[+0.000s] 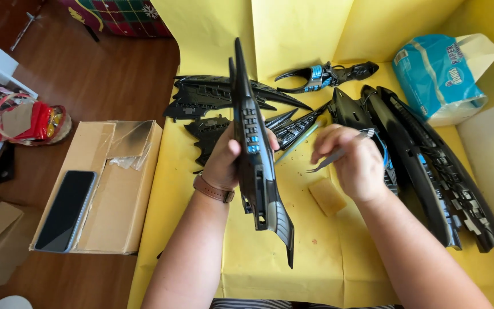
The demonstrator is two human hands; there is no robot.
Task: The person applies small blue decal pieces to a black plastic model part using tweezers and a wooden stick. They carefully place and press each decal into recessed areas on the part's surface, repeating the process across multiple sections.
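Yellow paper (327, 252) covers the work surface and folds up as a backdrop behind it, with brown wooden floor (104, 86) showing off to the left. Dead centre, the left hand (230, 160) grips a long black model hull piece (255, 154), fingers wrapped around its middle, thumb on the near side. It stands on edge, its thin pointed nose aimed away from the camera and its finned tail coming down toward the person. Small blue details show along its flank. A brown watch strap (212, 189) circles that left wrist.

Over on the right, the right hand (355, 163) is closed in a pinch on a pair of metal tweezers (327, 161), tips pointing left toward the held piece but just short of touching it. Beneath that hand a tan sponge block (327, 196) lies flat on the paper.

Behind the hands, black wing-shaped parts (212, 97) are spread across the paper, and a claw-like black part with blue accents (327, 74) lies further back. To the right, two large curved black shell pieces (435, 177) lie side by side. A blue and white tissue pack (441, 74) sits in the far right corner.

On the left, a cardboard box (115, 189) rests beside the yellow paper, with a dark phone (66, 210) lying face up on top of it.
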